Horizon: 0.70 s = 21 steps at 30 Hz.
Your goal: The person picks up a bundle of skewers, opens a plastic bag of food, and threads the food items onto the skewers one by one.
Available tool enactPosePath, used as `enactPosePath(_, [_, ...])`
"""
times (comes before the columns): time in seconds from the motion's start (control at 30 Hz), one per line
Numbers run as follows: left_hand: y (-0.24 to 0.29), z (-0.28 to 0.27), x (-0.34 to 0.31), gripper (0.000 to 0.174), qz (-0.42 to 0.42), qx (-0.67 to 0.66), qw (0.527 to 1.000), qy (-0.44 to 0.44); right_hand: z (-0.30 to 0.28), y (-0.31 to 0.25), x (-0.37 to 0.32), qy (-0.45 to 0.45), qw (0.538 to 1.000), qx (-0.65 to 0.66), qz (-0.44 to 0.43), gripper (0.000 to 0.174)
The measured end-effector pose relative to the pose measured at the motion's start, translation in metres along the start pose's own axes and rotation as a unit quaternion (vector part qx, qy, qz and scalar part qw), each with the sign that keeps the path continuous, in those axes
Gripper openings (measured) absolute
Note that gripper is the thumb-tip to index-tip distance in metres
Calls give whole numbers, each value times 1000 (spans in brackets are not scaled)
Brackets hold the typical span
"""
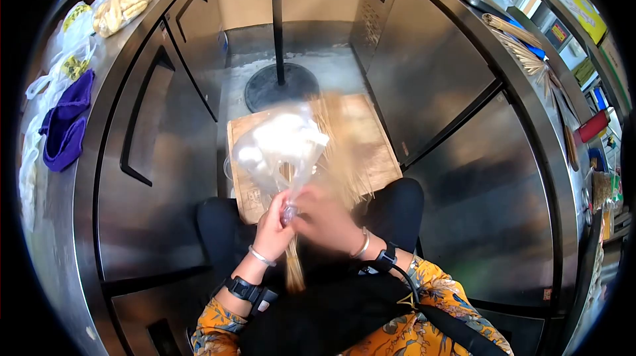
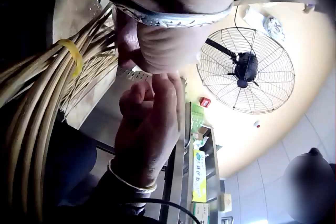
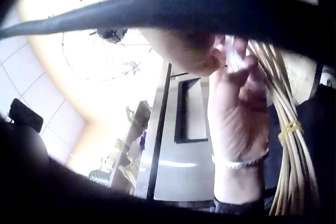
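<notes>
My left hand (image 1: 270, 231) grips the gathered neck of a clear plastic bag (image 1: 265, 147), which spreads out beyond it. Thin sticks (image 1: 293, 266) pass through the grip and extend below. Beside it my right hand (image 1: 328, 220) is motion-blurred at the bag's neck. In the left wrist view my right hand (image 2: 149, 124) has some fingers bent and its fingertips partly hidden behind my left hand (image 2: 168, 45). A yellow band (image 2: 76, 58) circles the sticks (image 2: 39, 124); the right wrist view also shows this band (image 3: 290, 129).
Loose sticks (image 1: 324, 120) lie on a wooden board (image 1: 374, 150) between the knees. Past it stands a fan's round base (image 1: 281, 87). Steel cabinets (image 1: 464, 157) flank both sides; a purple cloth (image 1: 66, 124) is on the left counter, more sticks (image 1: 520, 51) on the right.
</notes>
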<state>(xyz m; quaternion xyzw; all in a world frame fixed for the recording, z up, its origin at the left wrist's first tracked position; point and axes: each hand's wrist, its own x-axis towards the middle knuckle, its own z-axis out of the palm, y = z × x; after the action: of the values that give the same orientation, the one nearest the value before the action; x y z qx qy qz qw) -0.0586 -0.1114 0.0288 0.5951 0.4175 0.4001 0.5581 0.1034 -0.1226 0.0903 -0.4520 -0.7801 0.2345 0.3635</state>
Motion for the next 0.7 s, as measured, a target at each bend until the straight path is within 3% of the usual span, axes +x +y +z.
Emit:
enactPosePath(0.1, [0,4,8,57,11,-3,1000,-1,8,-1,-3,-22,999,-42,6,21])
enactPosePath(0.2, [-3,9,15,52,29,-29,999,17,11,6,-4,-15,1000,-8,-7,24])
enactPosePath(0.3, [-5,16,15,42,33,-43,998,42,10,14,-3,-6,996,72,44,20])
enactPosePath(0.4, [10,18,9,36,25,-114,992,51,9,13,-6,60,930,313,183,16])
enactPosePath(0.5, [13,6,6,22,0,-165,981,97,-17,9,-8,39,937,244,247,17])
enactPosePath(0.53, [13,1,6,19,-6,-176,976,130,-14,30,-20,8,916,272,294,22])
enactPosePath(0.57, [12,-4,5,18,-13,-188,969,162,-11,40,-28,39,909,298,288,15])
enactPosePath(0.63, [-5,-23,4,16,-18,-85,981,172,-9,53,-41,100,891,348,274,7])
enactPosePath(0.7, [-11,-25,9,22,40,-78,964,249,-13,66,-52,100,932,262,231,6])
